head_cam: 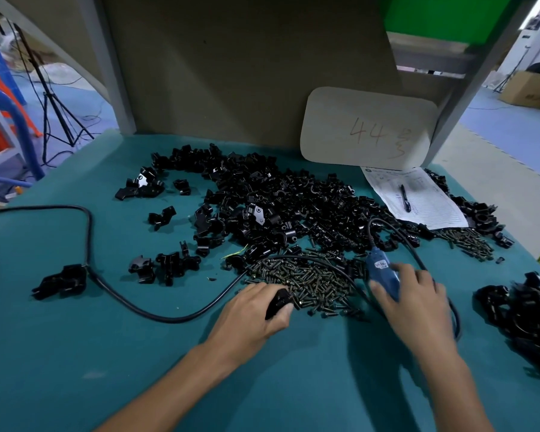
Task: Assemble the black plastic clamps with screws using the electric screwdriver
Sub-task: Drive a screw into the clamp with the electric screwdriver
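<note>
While the black clamp (279,302) lies beside the screws (312,282) on the green surface (106,353), fingers (262,289) of the left hand (253,310) curl round it and the right hand (415,294) grips the blue screwdriver (384,274). Best hold the clamp still and the screw straight.

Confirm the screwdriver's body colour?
The screwdriver is blue; the head view shows it best.

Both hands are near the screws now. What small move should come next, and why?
Probably take one screw from the screw pile and seat it in the black clamp. The left hand grips that clamp at the pile's edge, the right hand holds the blue electric screwdriver, and no screw shows in the clamp.
</note>
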The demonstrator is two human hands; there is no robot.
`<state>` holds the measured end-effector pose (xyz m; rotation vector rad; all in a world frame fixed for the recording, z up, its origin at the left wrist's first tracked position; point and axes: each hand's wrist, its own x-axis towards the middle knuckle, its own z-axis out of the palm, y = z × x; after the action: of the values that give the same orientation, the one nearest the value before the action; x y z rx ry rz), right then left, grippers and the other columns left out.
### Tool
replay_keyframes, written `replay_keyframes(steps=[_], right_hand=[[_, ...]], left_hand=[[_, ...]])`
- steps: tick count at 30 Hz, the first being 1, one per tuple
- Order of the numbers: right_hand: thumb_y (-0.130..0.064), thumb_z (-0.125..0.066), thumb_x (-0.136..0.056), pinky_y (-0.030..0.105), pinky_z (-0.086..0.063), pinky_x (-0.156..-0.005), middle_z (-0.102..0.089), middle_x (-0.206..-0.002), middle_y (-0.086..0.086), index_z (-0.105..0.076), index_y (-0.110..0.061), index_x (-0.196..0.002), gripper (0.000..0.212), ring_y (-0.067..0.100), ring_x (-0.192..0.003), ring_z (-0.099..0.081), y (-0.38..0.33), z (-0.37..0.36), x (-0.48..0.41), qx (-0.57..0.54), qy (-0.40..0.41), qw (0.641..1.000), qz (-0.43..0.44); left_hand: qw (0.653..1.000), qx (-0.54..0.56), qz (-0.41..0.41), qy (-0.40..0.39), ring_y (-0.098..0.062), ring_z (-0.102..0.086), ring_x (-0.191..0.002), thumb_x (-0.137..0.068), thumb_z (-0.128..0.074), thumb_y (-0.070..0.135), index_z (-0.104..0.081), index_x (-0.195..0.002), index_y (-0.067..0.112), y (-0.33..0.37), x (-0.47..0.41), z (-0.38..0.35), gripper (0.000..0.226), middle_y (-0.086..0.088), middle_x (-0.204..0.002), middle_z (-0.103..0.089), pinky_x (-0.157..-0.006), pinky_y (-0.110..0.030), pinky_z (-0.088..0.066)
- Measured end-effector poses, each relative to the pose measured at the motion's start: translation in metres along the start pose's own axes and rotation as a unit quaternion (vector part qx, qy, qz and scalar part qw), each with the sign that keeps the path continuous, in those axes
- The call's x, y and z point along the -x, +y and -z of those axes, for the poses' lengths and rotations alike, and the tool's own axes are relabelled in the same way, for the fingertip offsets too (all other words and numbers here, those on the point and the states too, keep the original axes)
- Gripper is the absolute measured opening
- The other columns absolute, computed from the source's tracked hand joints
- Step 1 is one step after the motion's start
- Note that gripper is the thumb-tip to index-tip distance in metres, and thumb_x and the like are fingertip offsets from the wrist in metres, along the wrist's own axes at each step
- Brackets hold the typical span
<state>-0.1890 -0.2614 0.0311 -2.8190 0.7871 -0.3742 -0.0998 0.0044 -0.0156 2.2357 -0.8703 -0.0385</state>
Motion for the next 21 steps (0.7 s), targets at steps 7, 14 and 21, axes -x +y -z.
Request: replay_keyframes(steps=[7,14,21], right_hand=[[-0.051,-0.060,-0.098,0.040,-0.045,-0.077,-0.068,-0.113,0.004,-0.051,-0.015,-0.143,0.059,0.031,-0.099,-0.063,0.029,0.006,0.004,-0.134,-0.075,0.984,-0.089],[-0.042,-0.065,-0.087,0.038,-0.062,-0.087,-0.078,-0.100,0.004,-0.065,-0.009,-0.114,0.043,0.017,-0.093,-0.074,0.017,0.024,-0.002,-0.705,-0.054,0.684,-0.181],[-0.047,-0.060,-0.088,0.039,-0.063,-0.082,-0.077,-0.104,0.013,-0.057,-0.008,-0.119,0.049,0.026,-0.108,-0.073,-0.008,-0.014,0.000,-0.799,-0.067,0.549,-0.234]], left_hand=[[1.000,-0.010,-0.011,0.007,-0.005,-0.046,-0.091,-0.096,-0.034,0.059,-0.054,-0.105,0.030,-0.005,-0.001,-0.003,0.036,0.017,-0.094,-0.053,-0.077,-0.026,-0.043],[1.000,0.002,-0.001,-0.006,0.003,-0.048,-0.099,-0.095,-0.034,0.067,-0.051,-0.119,0.041,-0.007,-0.004,-0.005,0.040,0.023,-0.105,-0.057,-0.081,-0.018,-0.043],[1.000,-0.024,-0.007,-0.017,0.002,-0.044,-0.095,-0.093,-0.034,0.065,-0.054,-0.121,0.035,-0.005,0.001,-0.003,0.046,0.023,-0.101,-0.054,-0.078,-0.013,-0.038]])
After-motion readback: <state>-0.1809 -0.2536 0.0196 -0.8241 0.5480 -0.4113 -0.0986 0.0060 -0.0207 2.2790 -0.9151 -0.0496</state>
